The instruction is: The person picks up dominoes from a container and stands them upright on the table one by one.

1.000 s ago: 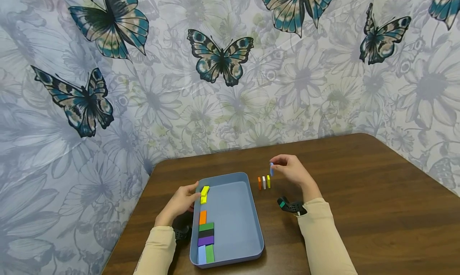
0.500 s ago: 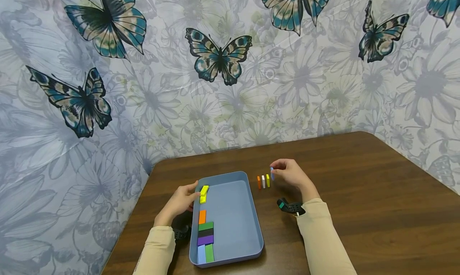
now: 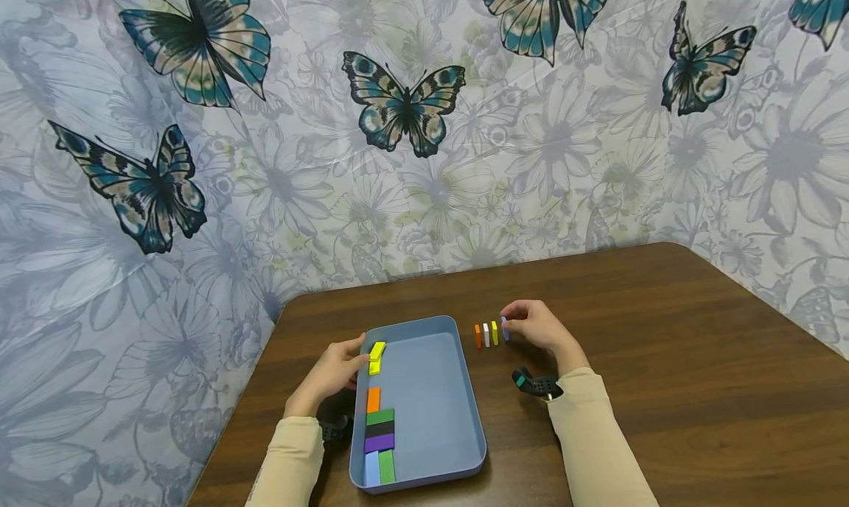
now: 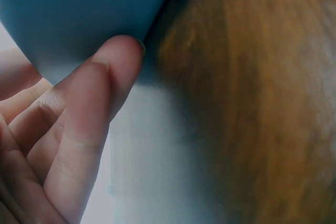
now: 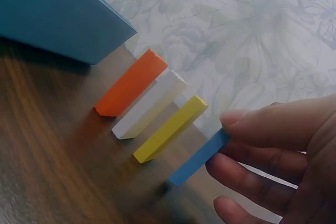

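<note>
My right hand [image 3: 540, 326] pinches a light blue domino block [image 5: 199, 159] between thumb and fingers, upright at the right end of a row. Beside it stand a yellow block [image 5: 171, 129], a white block [image 5: 149, 104] and an orange block [image 5: 131, 83], spaced apart on the table. My left hand [image 3: 328, 374] grips the left wall of a blue-grey tray [image 3: 472, 389], thumb over the rim and other fingers outside. In the left wrist view, fingertips [image 4: 123, 59] press against the tray's outer side.
Inside the tray, along its left side, lie two yellow blocks [image 3: 376, 357], an orange block [image 3: 374, 399] and several green, black, purple and light blue ones. The brown wooden table [image 3: 696, 389] extends right. A butterfly-patterned cloth [image 3: 564, 161] hangs behind its far edge.
My right hand has come down with the light blue block, bringing it beside the yellow one at the row's right end. The left hand keeps its hold on the tray.
</note>
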{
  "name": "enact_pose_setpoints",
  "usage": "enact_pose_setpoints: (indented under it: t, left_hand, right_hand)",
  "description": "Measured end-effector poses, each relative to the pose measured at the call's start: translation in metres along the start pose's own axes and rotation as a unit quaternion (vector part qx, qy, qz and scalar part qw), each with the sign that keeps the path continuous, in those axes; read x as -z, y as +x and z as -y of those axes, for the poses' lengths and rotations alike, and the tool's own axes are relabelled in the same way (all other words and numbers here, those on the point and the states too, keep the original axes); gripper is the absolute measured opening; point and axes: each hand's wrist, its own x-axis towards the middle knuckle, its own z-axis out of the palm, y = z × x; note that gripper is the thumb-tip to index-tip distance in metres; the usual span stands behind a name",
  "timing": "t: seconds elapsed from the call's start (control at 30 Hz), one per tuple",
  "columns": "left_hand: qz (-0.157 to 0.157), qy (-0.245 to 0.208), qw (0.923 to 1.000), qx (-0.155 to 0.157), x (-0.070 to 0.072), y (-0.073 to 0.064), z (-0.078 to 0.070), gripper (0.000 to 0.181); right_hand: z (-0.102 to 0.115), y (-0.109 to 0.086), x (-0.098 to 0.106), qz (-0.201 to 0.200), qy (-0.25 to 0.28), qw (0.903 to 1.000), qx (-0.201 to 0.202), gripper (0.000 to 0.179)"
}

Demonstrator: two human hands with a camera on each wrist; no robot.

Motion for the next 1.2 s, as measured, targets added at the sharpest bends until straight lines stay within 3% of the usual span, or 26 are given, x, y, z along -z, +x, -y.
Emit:
enact_pose_setpoints:
  t: [0.6,0.83,1.03,1.2]
  left_hand:
    - [-0.001,0.001,1.0,0.001,-0.0005,0.0003,0.0,0.059]
    - [0.0,-0.001,1.0,0.001,-0.0002,-0.0003,0.0008,0.059]
    - [0.001,-0.002,1.0,0.002,-0.0001,0.0,0.0006,0.06]
    - [0.003,0.002,1.0,0.003,0.0,0.0008,-0.0005,0.06]
  right_hand:
    - [-0.0078,0.0023,-0.0023,0.006,0.01,0.9999,-0.005,0.019]
    - [-0.0079,-0.0013,0.0001,0.019,0.02,0.999,0.035,0.02]
    - [-0.0065,0.0003,-0.0011,0.019,0.006,0.9998,0.001,0.022]
    - [-0.0032,-0.0001,0.0015,0.026,-0.016,0.9995,0.005,0.026]
